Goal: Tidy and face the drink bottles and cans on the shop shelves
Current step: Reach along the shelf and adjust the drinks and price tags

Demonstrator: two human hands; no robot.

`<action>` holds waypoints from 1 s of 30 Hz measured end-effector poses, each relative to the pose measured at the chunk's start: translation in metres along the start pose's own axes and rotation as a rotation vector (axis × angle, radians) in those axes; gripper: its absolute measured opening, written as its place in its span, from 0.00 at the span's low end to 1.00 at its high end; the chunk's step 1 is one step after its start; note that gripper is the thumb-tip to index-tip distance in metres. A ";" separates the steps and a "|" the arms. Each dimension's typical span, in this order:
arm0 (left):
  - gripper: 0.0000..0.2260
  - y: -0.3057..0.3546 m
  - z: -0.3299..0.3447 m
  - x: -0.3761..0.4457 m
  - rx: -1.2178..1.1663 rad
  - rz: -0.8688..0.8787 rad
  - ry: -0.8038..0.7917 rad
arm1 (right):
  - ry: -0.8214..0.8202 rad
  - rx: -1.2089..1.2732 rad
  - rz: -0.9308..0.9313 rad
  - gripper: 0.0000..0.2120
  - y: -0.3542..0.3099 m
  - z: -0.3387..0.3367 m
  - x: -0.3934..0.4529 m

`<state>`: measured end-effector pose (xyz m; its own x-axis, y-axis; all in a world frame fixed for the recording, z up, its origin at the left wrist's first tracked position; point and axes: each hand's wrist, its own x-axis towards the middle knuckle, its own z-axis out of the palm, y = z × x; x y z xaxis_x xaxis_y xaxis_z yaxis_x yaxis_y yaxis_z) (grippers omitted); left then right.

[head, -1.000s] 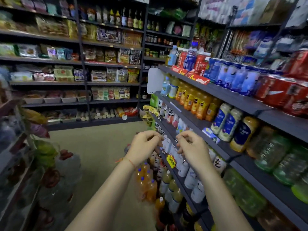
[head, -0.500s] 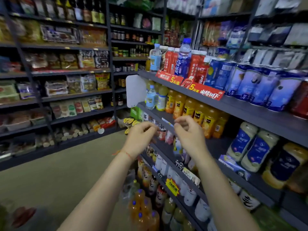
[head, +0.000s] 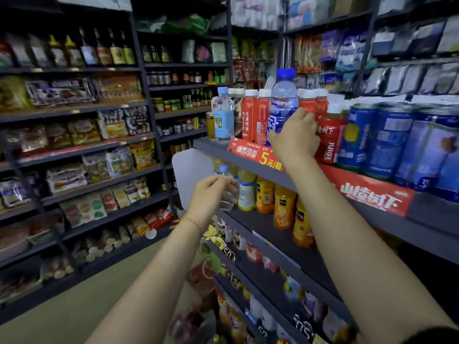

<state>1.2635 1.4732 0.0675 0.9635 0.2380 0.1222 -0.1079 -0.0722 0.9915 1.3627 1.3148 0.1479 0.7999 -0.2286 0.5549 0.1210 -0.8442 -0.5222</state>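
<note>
Item: blue-capped water bottle (head: 283, 103), upright on my top shelf (head: 387, 217) among red juice bottles (head: 255, 115). My right grip (head: 295, 137) is wrapped around its lower body. Left grip (head: 211, 194): fingers curled beside a small clear bottle (head: 227, 184) one shelf lower; contact unclear.

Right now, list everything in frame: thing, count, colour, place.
Tall water bottle: one, clear with blue cap, top shelf, right hand on it.
Red bottles: several, white caps, same shelf.
Small water bottle: one, pale blue label, shelf's left end.
Blue cans: several, right of the red bottles.
Orange juice bottles: a row, shelf below.
Snack packets: many, far shelves.
Left hand: curled by a small bottle; grip unclear.
Right hand: on the tall bottle.
</note>
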 end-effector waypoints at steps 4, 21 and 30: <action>0.10 -0.010 -0.004 0.035 -0.013 -0.003 -0.031 | 0.074 -0.009 0.089 0.42 -0.006 0.026 0.029; 0.11 -0.034 -0.088 0.066 -0.154 0.071 -0.208 | 0.517 0.378 -0.156 0.38 -0.045 0.033 -0.028; 0.14 -0.121 -0.096 0.023 -0.466 -0.359 -0.403 | -0.114 0.759 0.065 0.33 -0.060 0.046 -0.222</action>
<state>1.2751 1.5800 -0.0459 0.9651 -0.2133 -0.1522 0.2264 0.3865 0.8941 1.2048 1.4388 0.0262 0.8700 -0.1802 0.4589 0.4085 -0.2577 -0.8756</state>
